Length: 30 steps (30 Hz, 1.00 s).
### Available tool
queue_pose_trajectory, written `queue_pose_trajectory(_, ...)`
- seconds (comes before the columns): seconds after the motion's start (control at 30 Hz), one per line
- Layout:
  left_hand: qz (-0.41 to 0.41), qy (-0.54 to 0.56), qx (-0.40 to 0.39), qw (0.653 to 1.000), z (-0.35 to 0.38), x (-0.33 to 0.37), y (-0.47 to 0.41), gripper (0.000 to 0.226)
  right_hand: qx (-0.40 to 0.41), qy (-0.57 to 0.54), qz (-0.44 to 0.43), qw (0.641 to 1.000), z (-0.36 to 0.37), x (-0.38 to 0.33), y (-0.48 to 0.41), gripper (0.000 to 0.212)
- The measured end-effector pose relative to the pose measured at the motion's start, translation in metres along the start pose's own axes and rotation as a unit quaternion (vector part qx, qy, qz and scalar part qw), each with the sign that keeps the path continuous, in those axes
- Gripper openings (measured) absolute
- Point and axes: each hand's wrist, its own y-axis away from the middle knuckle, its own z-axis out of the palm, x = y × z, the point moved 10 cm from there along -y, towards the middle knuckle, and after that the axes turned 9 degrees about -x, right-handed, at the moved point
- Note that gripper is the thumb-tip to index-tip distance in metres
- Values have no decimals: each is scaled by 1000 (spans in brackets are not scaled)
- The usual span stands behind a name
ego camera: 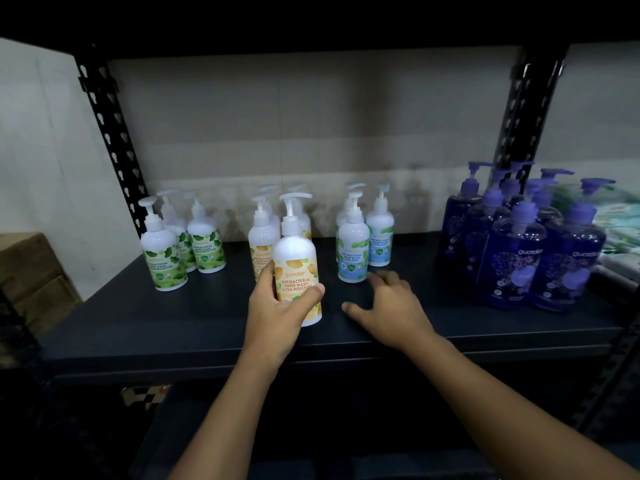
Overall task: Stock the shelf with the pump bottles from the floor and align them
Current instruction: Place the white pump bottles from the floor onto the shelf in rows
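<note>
At the left edge of the frame a brown box sits beside the black post of the rack. On the dark shelf, left of centre, a few green bottles stand close together, pumps up. Just left of centre, the left hand grips an orange bottle round its lower half, thumb across the label and fingers on its left side. The bottle is upright with a slight lean, near the shelf's front; whether its base touches the shelf cannot be told. Right behind it stands a cluster of orange bottles. Right of centre the mint bottles stand in a tight group. Just in front of them the right hand is spread palm down, low over the shelf, fingers relaxed and holding nothing. At the right the purple bottles are packed together, and behind them, at the right edge, lie pale green packs.
</note>
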Motion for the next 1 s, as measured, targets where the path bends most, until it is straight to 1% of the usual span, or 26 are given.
queue_pose_trajectory(0.1, 17, -47, -16, 999, 5, 8, -3, 36, -38, 67, 4, 997, 8, 2, 8, 80)
queue_pose_trajectory(0.2, 17, -101, -1, 995, 4, 4, -7, 37, -52, 82, 5, 995, 12, -1, 9, 76)
queue_pose_trajectory(0.27, 1, -127, 12, 992, 5, -2, -8, 43, -48, 81, 3, 996, 12, -3, 10, 75)
queue_pose_trajectory(0.33, -14, -136, 21, 990, 5, -7, -9, 45, -47, 81, 5, 996, 13, -2, 10, 75)
queue_pose_trajectory(0.47, -28, -148, 40, 988, -1, -11, -11, 34, -46, 89, 4, 995, 12, -5, 11, 74)
queue_pose_trajectory(0.63, -42, -169, 58, 983, -5, -11, -15, 41, -54, 93, 8, 994, 13, -6, 11, 73)
queue_pose_trajectory(0.77, -50, -174, 78, 980, -8, -14, -13, 51, -54, 92, 10, 994, 13, -6, 12, 72)
queue_pose_trajectory(0.83, -59, -189, 93, 976, -11, -17, -9, 64, -56, 93, 11, 994, 13, -6, 12, 73)
queue_pose_trajectory(0.9, -87, -234, 106, 963, -14, -21, -5, 81, -56, 93, 12, 994, 13, -6, 12, 74)
queue_pose_trajectory(0.93, -100, -260, 112, 954, -15, -22, -3, 83, -56, 93, 12, 994, 13, -5, 12, 74)
queue_pose_trajectory(1.0, -115, -292, 123, 942, -17, -24, -1, 79, -57, 94, 12, 994, 13, -6, 13, 73)
